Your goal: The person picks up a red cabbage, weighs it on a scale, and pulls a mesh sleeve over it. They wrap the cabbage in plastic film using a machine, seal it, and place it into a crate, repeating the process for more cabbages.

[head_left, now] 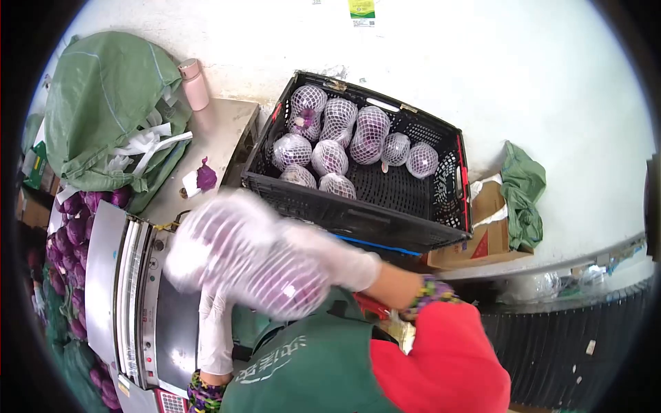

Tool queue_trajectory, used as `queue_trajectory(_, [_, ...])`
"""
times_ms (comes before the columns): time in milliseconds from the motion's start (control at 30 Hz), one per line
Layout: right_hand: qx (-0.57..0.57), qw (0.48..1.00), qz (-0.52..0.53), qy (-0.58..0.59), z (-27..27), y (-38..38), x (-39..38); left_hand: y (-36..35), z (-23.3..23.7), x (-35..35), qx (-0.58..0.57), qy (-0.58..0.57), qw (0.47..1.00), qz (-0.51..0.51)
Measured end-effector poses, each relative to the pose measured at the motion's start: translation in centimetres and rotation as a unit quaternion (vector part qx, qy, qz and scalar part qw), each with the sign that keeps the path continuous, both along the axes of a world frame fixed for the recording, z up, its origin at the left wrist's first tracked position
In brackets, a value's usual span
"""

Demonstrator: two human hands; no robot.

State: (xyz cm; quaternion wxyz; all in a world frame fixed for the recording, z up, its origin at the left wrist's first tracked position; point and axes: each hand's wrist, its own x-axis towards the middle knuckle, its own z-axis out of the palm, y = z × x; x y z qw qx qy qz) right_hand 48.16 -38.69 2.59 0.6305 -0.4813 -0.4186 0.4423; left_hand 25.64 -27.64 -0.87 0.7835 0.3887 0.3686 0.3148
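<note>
Blurred by motion, a bundle of red cabbages in white foam netting [286,279] is held up in front of my body, over the edge of a wrapping machine [180,323]. My right hand [330,256], in a white glove, grips the bundle from the right side. From below, my gloved left hand [217,330] reaches up to it; its fingers are mostly hidden behind the netting. Beyond them stands a black plastic crate [358,220] with several netted cabbages [329,158] lying mainly in its left half.
A steel table [224,134] at the left bears a green sack [103,103], a pink bottle [193,84] and a purple leaf [206,175]. Unwrapped red cabbages [69,241] are heaped at far left. Right of the crate sits a cardboard box [482,234] with green sacking [523,196].
</note>
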Motion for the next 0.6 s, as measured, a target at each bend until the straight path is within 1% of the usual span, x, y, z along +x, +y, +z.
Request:
queue_trajectory(33, [-0.031,0.992,-0.033,0.117,0.8,-1.7,3.4,0.1,0.2,0.8,0.023,0.000,0.997,-0.073])
queue_trajectory(67, [-0.062,0.968,-0.066,0.233,1.3,-3.6,6.5,0.3,0.3,1.3,0.044,0.001,0.988,-0.146])
queue_trajectory(100, [-0.063,0.966,-0.063,0.241,1.6,-5.5,9.2,0.1,-0.8,1.6,0.026,0.030,0.989,-0.141])
queue_trajectory(133, [-0.068,0.960,-0.118,0.246,1.8,-7.5,12.0,-0.1,-3.0,1.8,0.014,0.057,0.990,-0.127])
queue_trajectory(200, [-0.088,0.937,-0.225,0.253,1.8,-10.9,16.7,-0.6,-7.2,1.5,-0.052,0.105,0.986,-0.119])
queue_trajectory(233, [-0.101,0.932,-0.232,0.261,1.3,-12.0,18.3,-1.0,-8.5,1.5,-0.094,0.150,0.978,-0.107])
queue_trajectory(267, [-0.113,0.926,-0.239,0.269,0.5,-12.9,19.6,-1.4,-10.0,1.4,-0.137,0.153,0.974,-0.100])
queue_trajectory(333, [-0.137,0.924,-0.237,0.267,-4.6,-13.9,22.2,-2.2,-12.3,1.6,-0.176,0.181,0.963,-0.091])
queue_trajectory(400, [-0.157,0.879,-0.222,0.392,-9.0,-13.7,23.4,-2.6,-14.0,2.1,-0.180,0.206,0.958,-0.081])
queue_trajectory(467, [-0.346,0.858,-0.170,0.341,-10.9,-13.8,22.6,-3.5,-15.8,1.8,-0.187,0.241,0.950,-0.060])
queue_trajectory(500, [-0.436,0.863,-0.154,0.202,-12.1,-13.7,22.5,-3.7,-17.1,2.0,-0.184,0.257,0.946,-0.068])
queue_trajectory(533, [-0.508,0.850,-0.127,0.057,-13.4,-13.5,22.8,-3.6,-18.2,1.8,-0.179,0.276,0.941,-0.075])
queue_trajectory(567, [-0.518,0.850,-0.056,-0.082,-13.9,-13.9,24.6,-3.5,-19.2,1.4,-0.179,0.293,0.936,-0.082])
queue_trajectory(600, [-0.508,0.832,0.018,-0.222,-13.8,-14.6,26.8,-3.6,-20.3,1.1,-0.180,0.307,0.930,-0.089])
